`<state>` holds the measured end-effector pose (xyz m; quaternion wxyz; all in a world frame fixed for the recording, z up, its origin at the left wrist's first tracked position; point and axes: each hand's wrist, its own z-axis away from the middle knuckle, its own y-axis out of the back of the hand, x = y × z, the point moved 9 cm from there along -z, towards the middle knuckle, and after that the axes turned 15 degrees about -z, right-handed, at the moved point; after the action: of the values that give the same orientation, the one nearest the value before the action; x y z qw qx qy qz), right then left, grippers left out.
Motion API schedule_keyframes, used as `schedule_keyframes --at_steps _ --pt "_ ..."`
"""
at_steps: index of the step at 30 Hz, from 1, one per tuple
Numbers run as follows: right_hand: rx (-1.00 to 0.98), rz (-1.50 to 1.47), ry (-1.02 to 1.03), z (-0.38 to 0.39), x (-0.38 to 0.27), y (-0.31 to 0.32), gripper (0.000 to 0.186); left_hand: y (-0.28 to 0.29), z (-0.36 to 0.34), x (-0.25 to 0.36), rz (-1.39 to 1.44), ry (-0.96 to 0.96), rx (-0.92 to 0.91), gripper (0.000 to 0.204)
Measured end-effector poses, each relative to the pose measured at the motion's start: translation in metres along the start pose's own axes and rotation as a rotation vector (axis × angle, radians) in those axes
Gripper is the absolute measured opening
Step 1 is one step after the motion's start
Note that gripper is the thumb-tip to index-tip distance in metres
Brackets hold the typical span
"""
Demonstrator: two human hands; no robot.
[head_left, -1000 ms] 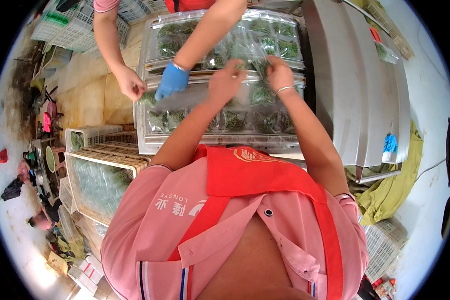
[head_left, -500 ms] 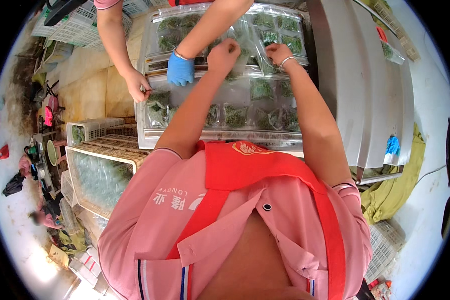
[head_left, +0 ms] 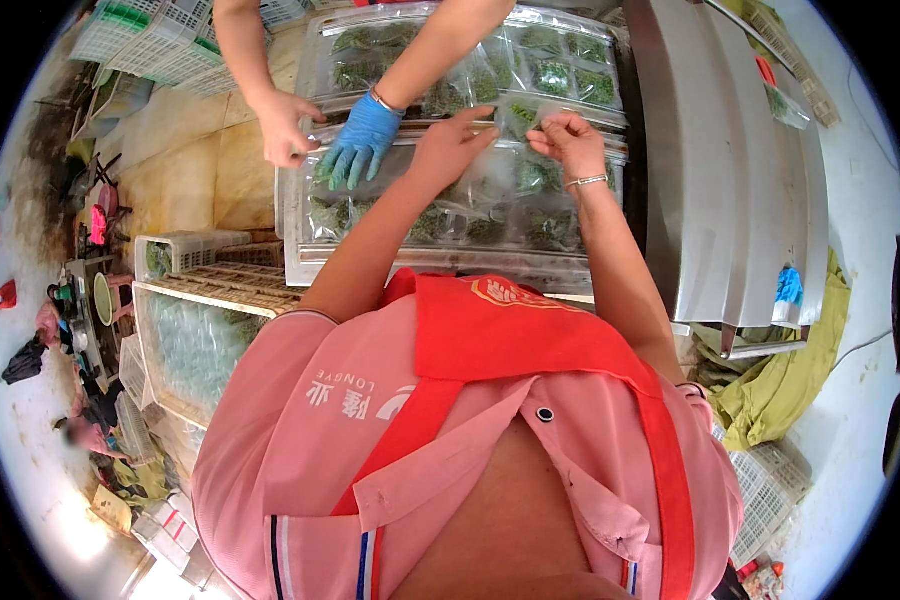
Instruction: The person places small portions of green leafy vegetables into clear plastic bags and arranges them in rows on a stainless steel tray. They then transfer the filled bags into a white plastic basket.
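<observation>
A clear plastic bag with green contents (head_left: 519, 118) lies between my hands, over the middle bar of a metal machine bed (head_left: 440, 262). My right hand (head_left: 573, 145) pinches the bag's upper edge between thumb and fingers. Just left of the bag, my left hand (head_left: 454, 152) has its fingers stretched and apart, holding nothing that shows. Several similar clear bags of small green produce (head_left: 553, 78) lie in rows on both halves of the bed. What the green pieces are is too small to tell.
Across from me, a co-worker's blue-gloved hand (head_left: 366, 140) and bare hand (head_left: 288, 128) hover over the bed's left edge. A crate of filled clear bags (head_left: 195, 345) stands at left. Big steel panels (head_left: 750, 170) rise at right, with a blue cloth (head_left: 788, 287) hanging there.
My hands have come nearer to me, and my left fingers have spread from a pinch. The co-worker's gloved hand has opened from a fist, and the bare hand has moved up.
</observation>
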<state>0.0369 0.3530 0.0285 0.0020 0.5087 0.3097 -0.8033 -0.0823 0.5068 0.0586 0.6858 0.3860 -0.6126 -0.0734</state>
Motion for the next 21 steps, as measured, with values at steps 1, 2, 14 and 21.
schedule_keyframes --at_steps 1,2,14,21 --pt "-0.005 -0.011 -0.011 0.005 0.005 -0.004 0.008 0.004 0.001 0.007 -0.089 -0.005 0.004 0.033" --pt "-0.011 0.025 -0.024 0.009 0.009 -0.007 0.007 0.007 0.002 0.011 -0.178 -0.01 0.006 0.035" --pt "-0.04 0.89 0.25 -0.014 0.054 0.007 0.019 0.007 -0.014 -0.031 -0.54 0.042 -0.288 0.029" --pt "-0.418 1.365 0.018 -0.02 0.125 -0.04 0.018 -0.003 0.001 -0.082 -0.926 0.062 -0.519 0.03"
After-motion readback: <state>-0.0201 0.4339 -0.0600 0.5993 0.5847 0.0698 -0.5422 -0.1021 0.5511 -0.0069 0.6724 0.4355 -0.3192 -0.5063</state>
